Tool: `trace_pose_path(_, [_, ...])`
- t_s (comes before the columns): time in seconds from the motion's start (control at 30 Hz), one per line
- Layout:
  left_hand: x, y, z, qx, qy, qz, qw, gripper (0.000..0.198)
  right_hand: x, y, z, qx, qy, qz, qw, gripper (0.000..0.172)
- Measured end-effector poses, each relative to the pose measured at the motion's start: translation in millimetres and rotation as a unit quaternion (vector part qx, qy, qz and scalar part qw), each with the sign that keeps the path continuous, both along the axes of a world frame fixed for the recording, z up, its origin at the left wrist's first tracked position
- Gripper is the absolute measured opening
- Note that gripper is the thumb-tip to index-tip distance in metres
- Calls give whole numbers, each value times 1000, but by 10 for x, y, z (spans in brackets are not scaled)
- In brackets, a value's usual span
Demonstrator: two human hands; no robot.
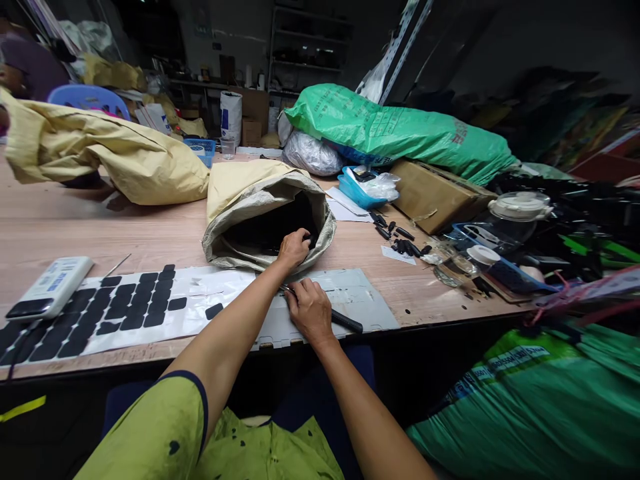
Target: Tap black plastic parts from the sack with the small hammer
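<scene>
In the head view, the sack [247,183] gapes toward the near edge of the surface [173,230] — probably for easy reach; the left hand [294,250] curls at its mouth, the right hand [311,312] over a black-handled tool [347,323] — what either grips, one cannot tell

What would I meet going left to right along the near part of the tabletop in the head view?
White electronic device, rightmost black pad, right hand, black handle, smaller white jar lid.
</scene>
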State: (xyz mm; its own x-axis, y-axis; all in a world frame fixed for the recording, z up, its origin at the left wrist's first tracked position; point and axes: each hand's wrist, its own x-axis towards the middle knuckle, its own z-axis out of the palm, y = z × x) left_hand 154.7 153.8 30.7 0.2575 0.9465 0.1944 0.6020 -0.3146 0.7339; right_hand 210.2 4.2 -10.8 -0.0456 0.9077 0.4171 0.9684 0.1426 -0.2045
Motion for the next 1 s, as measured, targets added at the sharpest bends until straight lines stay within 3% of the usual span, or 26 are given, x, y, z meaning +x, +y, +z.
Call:
trace_pose_path(0.17, [14, -30, -4, 8, 37, -23, 999, 38, -7, 0, 9, -3, -3, -5, 1000, 14])
trace_pose_path(0.27, [14, -35, 11, 13, 23, 4, 1000, 38, -3, 3, 17, -8, 1, -1, 1000, 13])
trace_pose_path(0.37, [-72, -74, 48, 13, -52, 48, 997, 37, -1, 5, 19, -9, 5, -2, 1000, 15])
trace_pose_path(0.5, [-404, -271, 116, -51, -198, 92, 974, 35, -4, 6, 16, -12, 5, -4, 1000, 17])
trace_pose_path(0.63, [-892, -665, 97, -77, -279, 108, 951, 34, -5, 0, 15, -11, 8, -3, 1000, 16])
trace_pose_path(0.8, [-1313, -1155, -136, -102, -186, 75, 974, 31, -1, 1, -5, 0, 16, -4, 1000, 15])
trace_pose_path(1.0, [-1356, -1310, -306, 25, -9, 46, 999, 33, -11, -22, -23, 14, 17, -23, 999, 18])
